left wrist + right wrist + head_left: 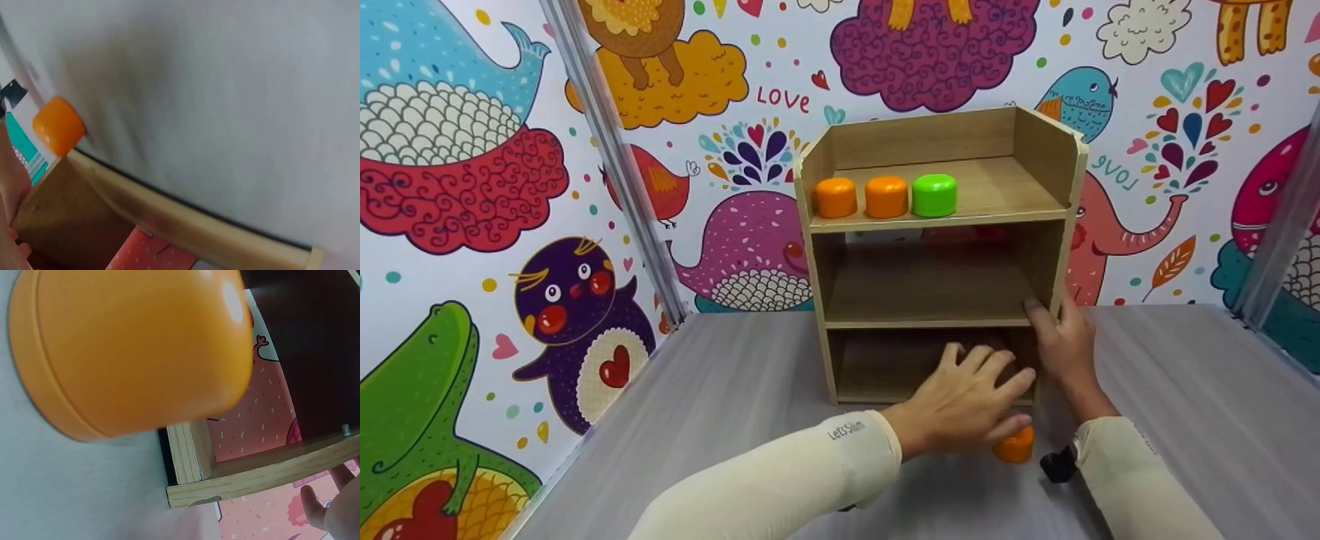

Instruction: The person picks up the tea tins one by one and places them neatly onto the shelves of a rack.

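A small wooden shelf unit (pixel 934 325) stands upright on the table. My right hand (pixel 1069 349) grips its right side panel, thumb at the front edge by the middle board and fingers along the outer face. In front of the bottom compartment, my left hand (pixel 971 397) hovers with its fingers spread, holding nothing that I can see. Below its thumb, an orange rounded cylinder (pixel 1014 445) stands on the table near the unit's right front corner. The left wrist view shows this orange cylinder (pixel 58 126) apart from any hand; it looms close in the right wrist view (pixel 135 349).
Along the top shelf's front edge sit two orange cylinders (pixel 835 198) and a green cylinder (pixel 934 196) in a row. The grey table (pixel 1192 420) extends to both sides. Behind it rises a wall (pixel 780 45) printed with cartoon animals.
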Demonstrator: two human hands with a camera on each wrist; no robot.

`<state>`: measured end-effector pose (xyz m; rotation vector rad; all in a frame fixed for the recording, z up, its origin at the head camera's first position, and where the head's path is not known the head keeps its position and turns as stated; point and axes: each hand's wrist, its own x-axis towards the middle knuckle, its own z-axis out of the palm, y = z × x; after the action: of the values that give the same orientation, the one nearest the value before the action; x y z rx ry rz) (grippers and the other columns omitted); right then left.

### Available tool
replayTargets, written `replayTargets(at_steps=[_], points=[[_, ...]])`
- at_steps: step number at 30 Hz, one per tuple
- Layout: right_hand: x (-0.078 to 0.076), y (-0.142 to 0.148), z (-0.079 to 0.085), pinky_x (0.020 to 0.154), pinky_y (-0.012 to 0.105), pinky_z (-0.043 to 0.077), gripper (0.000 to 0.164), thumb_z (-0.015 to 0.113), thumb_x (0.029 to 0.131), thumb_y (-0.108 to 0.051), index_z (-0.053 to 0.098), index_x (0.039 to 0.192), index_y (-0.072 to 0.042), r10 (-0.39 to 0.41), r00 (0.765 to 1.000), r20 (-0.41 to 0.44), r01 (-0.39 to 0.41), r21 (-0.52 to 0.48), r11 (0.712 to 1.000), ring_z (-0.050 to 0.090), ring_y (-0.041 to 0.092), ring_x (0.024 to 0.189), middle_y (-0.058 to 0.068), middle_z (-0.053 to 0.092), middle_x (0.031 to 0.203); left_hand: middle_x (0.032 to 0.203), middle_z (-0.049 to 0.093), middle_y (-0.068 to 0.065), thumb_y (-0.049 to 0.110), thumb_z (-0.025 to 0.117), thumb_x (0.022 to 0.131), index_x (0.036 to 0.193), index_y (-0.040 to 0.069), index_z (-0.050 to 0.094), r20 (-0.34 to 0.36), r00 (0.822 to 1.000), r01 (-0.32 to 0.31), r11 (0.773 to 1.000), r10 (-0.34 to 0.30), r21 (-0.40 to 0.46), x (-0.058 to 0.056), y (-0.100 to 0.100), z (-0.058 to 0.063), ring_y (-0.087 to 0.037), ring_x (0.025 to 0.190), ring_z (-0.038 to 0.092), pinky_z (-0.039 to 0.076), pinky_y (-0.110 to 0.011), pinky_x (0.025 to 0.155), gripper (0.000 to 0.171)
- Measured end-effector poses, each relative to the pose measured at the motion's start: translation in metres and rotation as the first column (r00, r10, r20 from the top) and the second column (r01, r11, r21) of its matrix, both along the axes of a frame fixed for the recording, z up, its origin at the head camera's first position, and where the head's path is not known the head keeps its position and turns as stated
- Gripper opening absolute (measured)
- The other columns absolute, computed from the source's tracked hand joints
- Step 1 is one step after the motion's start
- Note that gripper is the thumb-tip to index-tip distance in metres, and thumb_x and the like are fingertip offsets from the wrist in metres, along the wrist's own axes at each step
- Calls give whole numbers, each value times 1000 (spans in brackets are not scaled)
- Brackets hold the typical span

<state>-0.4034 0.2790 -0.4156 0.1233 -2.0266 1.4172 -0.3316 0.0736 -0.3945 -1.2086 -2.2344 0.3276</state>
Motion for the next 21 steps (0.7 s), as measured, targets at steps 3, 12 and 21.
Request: replayTargets(at_steps=[3,12,21], points=[[-1,0,0,108,62,44,56,60,99,-38,48,151,-22,-5,1000,-13,5,1,1000,59,38,126,15,57,145,143,52,0,61,25,106,149,29,41,19,1000,-11,1000,11,-22,2,4,-9,-21,128,52,46,-47,98,55],[0,1,1,108,61,44,59,59,100,-43,44,153,-24,11,1000,-12,-11,15,1000,59,38,128,12,55,148,139,52,3,59,22,107,146,33,40,89,995,-27,997,33,-66,3,10,-26,-19,121,54,45,-44,95,50],[2,1,0,109,62,42,59,57,101,-44,42,155,-24,29,1000,4,-29,3,1000,57,38,131,12,53,150,136,52,4,60,23,106,150,36,37,224,972,-50,996,67,-79,1,15,-44,-18,119,55,45,-46,99,52]])
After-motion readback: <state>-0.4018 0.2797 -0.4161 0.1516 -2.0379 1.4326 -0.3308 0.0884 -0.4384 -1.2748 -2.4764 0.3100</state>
